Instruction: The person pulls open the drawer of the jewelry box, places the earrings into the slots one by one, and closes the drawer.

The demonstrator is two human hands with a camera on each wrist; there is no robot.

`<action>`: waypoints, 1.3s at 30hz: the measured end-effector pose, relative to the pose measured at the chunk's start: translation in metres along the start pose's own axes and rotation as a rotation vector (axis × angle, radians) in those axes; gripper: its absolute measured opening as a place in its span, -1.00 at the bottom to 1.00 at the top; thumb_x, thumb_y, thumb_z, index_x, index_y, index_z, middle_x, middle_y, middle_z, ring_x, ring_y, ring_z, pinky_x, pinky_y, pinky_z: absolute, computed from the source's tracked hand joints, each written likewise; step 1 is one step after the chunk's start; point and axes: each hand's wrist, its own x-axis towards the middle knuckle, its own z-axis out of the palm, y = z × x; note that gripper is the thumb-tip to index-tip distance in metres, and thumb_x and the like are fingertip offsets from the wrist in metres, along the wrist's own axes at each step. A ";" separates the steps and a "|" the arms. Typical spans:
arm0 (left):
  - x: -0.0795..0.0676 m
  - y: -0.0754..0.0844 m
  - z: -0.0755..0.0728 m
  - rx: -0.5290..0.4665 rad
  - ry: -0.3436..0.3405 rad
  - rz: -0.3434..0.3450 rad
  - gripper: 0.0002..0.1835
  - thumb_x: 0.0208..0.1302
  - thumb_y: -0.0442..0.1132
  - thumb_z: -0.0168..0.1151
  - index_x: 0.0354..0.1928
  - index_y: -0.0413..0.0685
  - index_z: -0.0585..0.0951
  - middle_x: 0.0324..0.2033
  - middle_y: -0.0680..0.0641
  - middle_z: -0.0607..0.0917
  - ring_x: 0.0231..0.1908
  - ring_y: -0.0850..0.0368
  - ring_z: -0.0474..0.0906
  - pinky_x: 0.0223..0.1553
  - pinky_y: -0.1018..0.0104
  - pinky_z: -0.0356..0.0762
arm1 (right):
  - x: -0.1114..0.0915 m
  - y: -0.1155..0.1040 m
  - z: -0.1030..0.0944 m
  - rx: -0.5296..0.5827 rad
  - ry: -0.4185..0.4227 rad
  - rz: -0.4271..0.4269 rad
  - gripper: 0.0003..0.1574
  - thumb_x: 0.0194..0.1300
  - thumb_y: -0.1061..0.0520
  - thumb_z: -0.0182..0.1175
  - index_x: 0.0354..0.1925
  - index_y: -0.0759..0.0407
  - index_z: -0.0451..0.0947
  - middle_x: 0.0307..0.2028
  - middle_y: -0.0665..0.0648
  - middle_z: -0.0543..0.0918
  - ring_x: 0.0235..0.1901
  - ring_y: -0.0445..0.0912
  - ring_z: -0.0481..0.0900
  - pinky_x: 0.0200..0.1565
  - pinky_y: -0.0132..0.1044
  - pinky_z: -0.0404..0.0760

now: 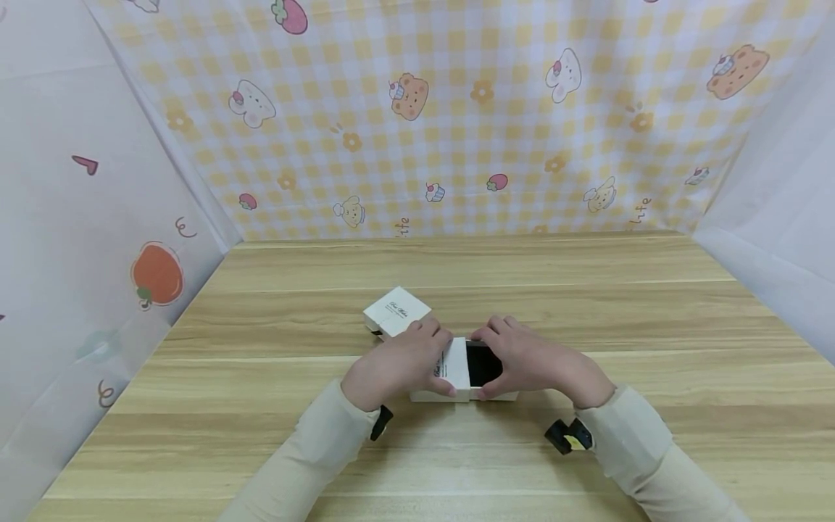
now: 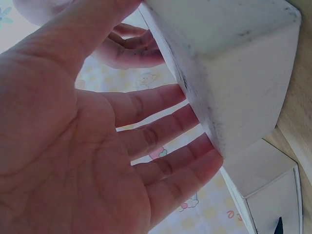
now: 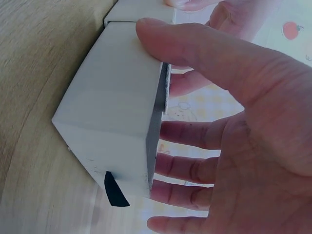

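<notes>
A white sliding box lies on the table before me, its printed sleeve (image 1: 459, 361) to the left and its inner tray (image 1: 481, 362) partly out to the right, the interior dark. My left hand (image 1: 407, 362) grips the sleeve, thumb on the near side and fingers on the far side. In the same way my right hand (image 1: 525, 359) holds the tray between thumb and fingers. A black ribbon tab (image 3: 116, 190) sticks out of the tray's end in the right wrist view. The contents cannot be made out.
Behind my left hand, a second white box (image 1: 396, 308) with dark lettering sits at an angle, close to the first; a black tab shows on it. The wooden table (image 1: 587, 290) meets a checked cloth (image 1: 457, 145) at the back. White cloth hangs at both sides.
</notes>
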 end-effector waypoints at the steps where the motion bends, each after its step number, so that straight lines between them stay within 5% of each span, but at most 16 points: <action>1: 0.000 0.000 0.000 0.000 0.001 0.000 -0.27 -0.03 0.19 0.34 0.15 -0.06 0.43 -0.01 0.00 0.43 -0.08 0.13 0.34 -0.06 0.31 0.40 | 0.000 0.000 0.000 0.002 -0.003 0.004 -0.10 -0.10 -0.18 0.41 0.13 0.24 0.38 -0.10 0.10 0.42 -0.17 -0.07 0.33 -0.15 -0.19 0.42; 39: 0.000 0.000 0.000 -0.015 -0.005 -0.006 -0.24 -0.03 0.18 0.35 0.18 -0.07 0.42 0.03 -0.01 0.42 -0.05 0.15 0.32 -0.03 0.30 0.41 | -0.005 0.005 -0.010 0.048 -0.112 0.109 -0.08 -0.11 -0.12 0.46 0.15 0.23 0.33 -0.04 0.11 0.39 -0.12 -0.03 0.31 -0.08 -0.11 0.42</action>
